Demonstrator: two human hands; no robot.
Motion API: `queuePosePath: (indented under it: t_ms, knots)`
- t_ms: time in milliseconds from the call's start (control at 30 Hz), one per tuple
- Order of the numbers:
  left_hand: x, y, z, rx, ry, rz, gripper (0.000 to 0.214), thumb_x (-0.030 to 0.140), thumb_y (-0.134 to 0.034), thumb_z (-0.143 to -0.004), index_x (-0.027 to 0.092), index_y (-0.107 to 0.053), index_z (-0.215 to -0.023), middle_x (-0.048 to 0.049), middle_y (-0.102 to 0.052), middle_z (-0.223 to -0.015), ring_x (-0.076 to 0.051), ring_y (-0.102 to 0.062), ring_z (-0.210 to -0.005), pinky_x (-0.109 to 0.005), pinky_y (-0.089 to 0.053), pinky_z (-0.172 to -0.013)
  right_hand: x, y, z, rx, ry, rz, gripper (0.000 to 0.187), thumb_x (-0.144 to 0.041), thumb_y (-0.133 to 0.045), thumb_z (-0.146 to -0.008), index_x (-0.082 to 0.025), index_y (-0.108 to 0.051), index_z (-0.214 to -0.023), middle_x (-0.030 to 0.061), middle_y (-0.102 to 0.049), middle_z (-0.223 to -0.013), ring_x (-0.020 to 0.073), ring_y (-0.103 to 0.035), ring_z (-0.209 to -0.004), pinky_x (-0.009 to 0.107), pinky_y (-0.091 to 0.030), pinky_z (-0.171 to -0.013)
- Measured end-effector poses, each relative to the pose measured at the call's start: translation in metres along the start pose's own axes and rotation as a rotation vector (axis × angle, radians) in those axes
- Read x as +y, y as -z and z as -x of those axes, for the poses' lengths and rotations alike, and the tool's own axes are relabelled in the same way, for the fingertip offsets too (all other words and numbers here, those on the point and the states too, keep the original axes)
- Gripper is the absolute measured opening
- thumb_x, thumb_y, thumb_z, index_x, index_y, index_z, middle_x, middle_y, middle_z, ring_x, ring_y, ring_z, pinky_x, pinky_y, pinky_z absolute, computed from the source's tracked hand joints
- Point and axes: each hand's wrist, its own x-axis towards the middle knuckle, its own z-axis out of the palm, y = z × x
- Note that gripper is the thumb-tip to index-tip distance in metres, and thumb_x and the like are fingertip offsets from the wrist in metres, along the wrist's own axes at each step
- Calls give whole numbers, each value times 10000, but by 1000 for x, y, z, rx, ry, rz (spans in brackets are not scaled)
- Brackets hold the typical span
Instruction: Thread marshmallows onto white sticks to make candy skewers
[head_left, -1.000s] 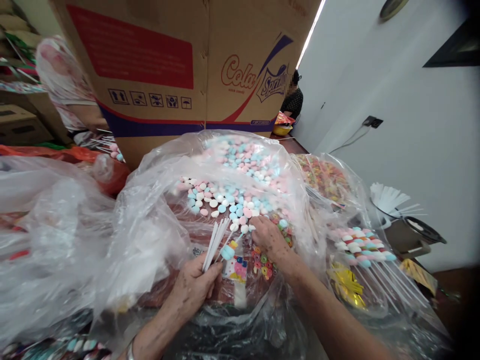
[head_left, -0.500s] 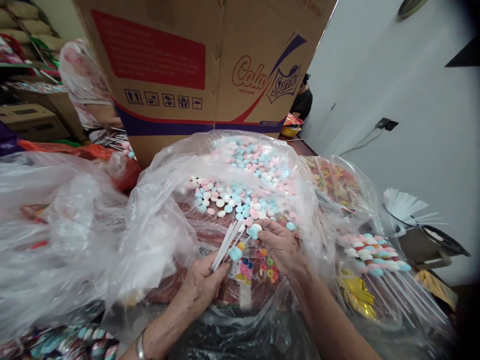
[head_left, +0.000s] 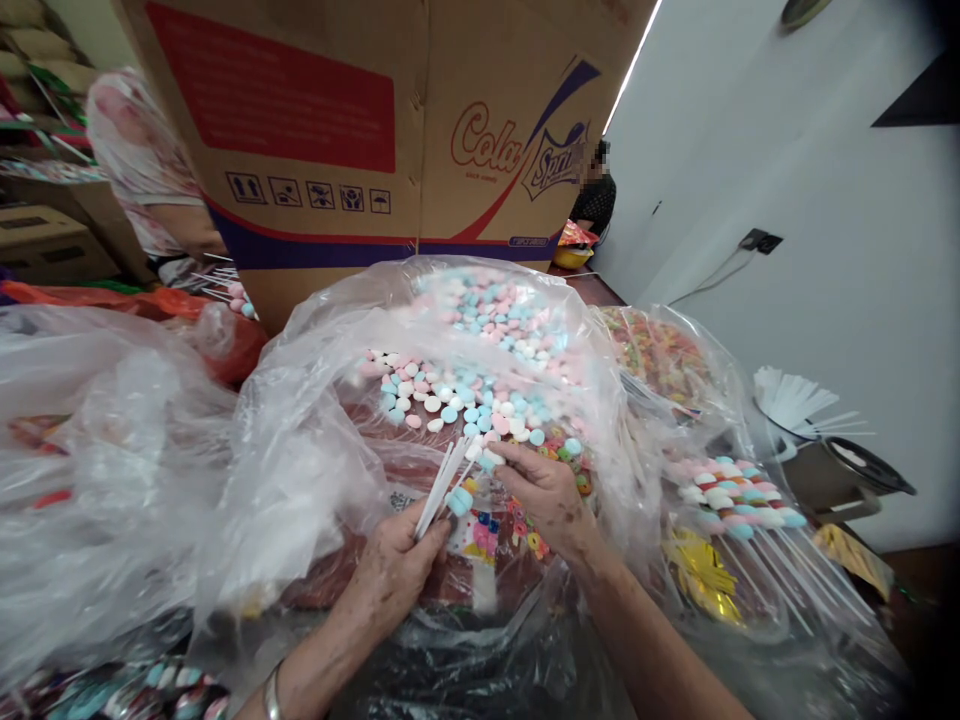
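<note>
My left hand point(head_left: 394, 570) is closed round a bundle of thin white sticks point(head_left: 442, 487) that fan up and to the right. One stick carries a blue candy point(head_left: 459, 499) with a small orange ring below it. My right hand point(head_left: 546, 495) pinches a pale blue candy point(head_left: 491, 460) at that stick's tip. Both hands work inside an open clear plastic bag point(head_left: 300, 430) holding a heap of pink, blue and white candies point(head_left: 480, 395) and small coloured ring candies point(head_left: 525, 535).
A big Cola Sprite cardboard box point(head_left: 360, 150) stands right behind the bag. Finished candy sticks point(head_left: 739, 500) lie in a bag at the right, beside a holder of white sticks point(head_left: 791, 400). Crumpled plastic bags point(head_left: 97, 470) fill the left. Other people sit behind, left and right.
My right hand left the candy heap with a pale blue candy and brought it to the stick tip. My left hand kept hold of the sticks.
</note>
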Motion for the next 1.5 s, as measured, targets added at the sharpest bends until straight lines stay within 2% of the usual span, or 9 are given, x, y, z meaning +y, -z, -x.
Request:
queuePosePath:
  t_ms: [100,267,567,833,1000,1100,1200,1333,1500]
  knots:
    - [1,0,-1,16,-35,-35,287,312,-544,-857,211,-562,-589,56,-502,-501,-127,-431,-471,-220,-306,-469,2,-3,3,-9,79,65,283,-269,-608,-799,-265,-776,-1027,12,-761,-1057,210,-706,-967,350,-550,-904]
    - [0,0,-2,9,-46,-15,282,326,-542,-848,214,-560,-590,56,-494,-499,-131,-414,-467,-225,-298,-466,4,-8,9,-21,22,102,306,-266,-587,-841,-273,-750,-1101,-3,-764,-1043,207,-723,-910,350,-586,-837]
    - [2,2,-1,38,-18,-9,292,374,-552,-814,211,-562,-571,45,-500,-494,-139,-435,-465,-228,-309,-456,-2,-23,23,2,405,357,383,-198,-448,-939,-215,-676,-1247,75,-721,-1170,210,-688,-1067,344,-558,-952]
    - [-2,0,-2,70,34,90,321,421,-590,-799,198,-564,-569,67,-452,-442,-107,-393,-409,-201,-268,-404,-4,-34,34,-92,369,379,399,-217,-407,-966,-215,-638,-1291,77,-736,-1123,201,-694,-1008,321,-563,-904]
    - [5,1,-2,28,118,140,329,455,-599,-786,191,-583,-589,63,-487,-366,-93,-413,-341,-181,-283,-377,-17,-3,19,-86,218,369,357,-290,-461,-951,-250,-663,-1243,29,-759,-1041,184,-707,-871,287,-554,-790]
    - [6,1,-1,28,162,173,374,502,-591,-783,188,-590,-581,41,-535,-371,-96,-463,-331,-172,-322,-365,-13,31,0,60,80,562,331,-285,-471,-936,-233,-678,-1189,31,-760,-929,183,-680,-764,279,-512,-710]
    - [7,-1,-2,67,138,211,360,498,-630,-751,178,-596,-591,38,-581,-442,-73,-458,-311,-161,-297,-340,1,54,-16,51,75,840,251,-216,-468,-920,-228,-708,-995,56,-736,-968,205,-651,-875,283,-461,-760]
    - [10,-2,-2,83,98,240,338,489,-654,-715,178,-595,-597,50,-570,-453,-58,-418,-299,-161,-279,-329,24,55,-23,-25,44,1076,184,-190,-482,-916,-206,-653,-849,75,-694,-900,199,-602,-818,267,-401,-709]
    - [14,-2,0,65,103,219,351,487,-625,-718,189,-557,-547,55,-529,-419,-62,-409,-306,-167,-275,-332,40,44,-22,2,91,1084,184,-112,-450,-883,-203,-575,-783,58,-642,-840,180,-538,-740,265,-369,-677]
